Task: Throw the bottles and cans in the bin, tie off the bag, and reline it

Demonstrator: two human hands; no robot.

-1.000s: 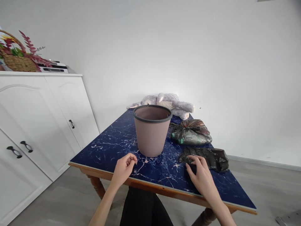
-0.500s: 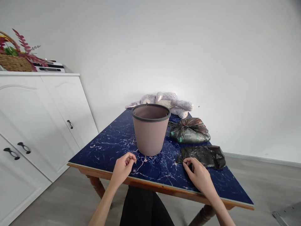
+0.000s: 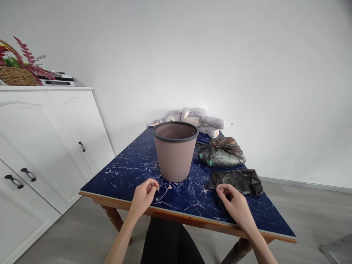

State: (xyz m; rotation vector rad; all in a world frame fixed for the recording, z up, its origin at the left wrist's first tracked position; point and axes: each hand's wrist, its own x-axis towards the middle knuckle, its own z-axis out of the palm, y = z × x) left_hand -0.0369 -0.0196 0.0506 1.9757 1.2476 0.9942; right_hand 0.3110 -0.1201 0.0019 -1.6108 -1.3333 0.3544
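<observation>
A mauve trash bin (image 3: 176, 157) with a dark grey rim stands upright on the blue marble-patterned table. My left hand (image 3: 145, 193) rests in front of the bin, its fingers curled in and nothing seen in them. On the right, a flat, folded black plastic bag (image 3: 242, 180) lies on the tabletop. My right hand (image 3: 233, 201) is at the near left edge of that bag, with thumb and fingertips pinched together on it; the exact contact is partly hidden. Behind it sits a tied black garbage bag (image 3: 222, 156), filled, with green bits showing through.
A grey plush toy (image 3: 192, 119) lies at the table's far end against the wall. White cabinets (image 3: 49, 146) stand at the left, topped by a wicker basket (image 3: 18, 75) with artificial plants. The wooden table edge (image 3: 189, 218) runs in front of my legs.
My right hand has shifted slightly to the right over the flat black bag. The left hand, bin and tied bag stay in place; the view has moved a little.
</observation>
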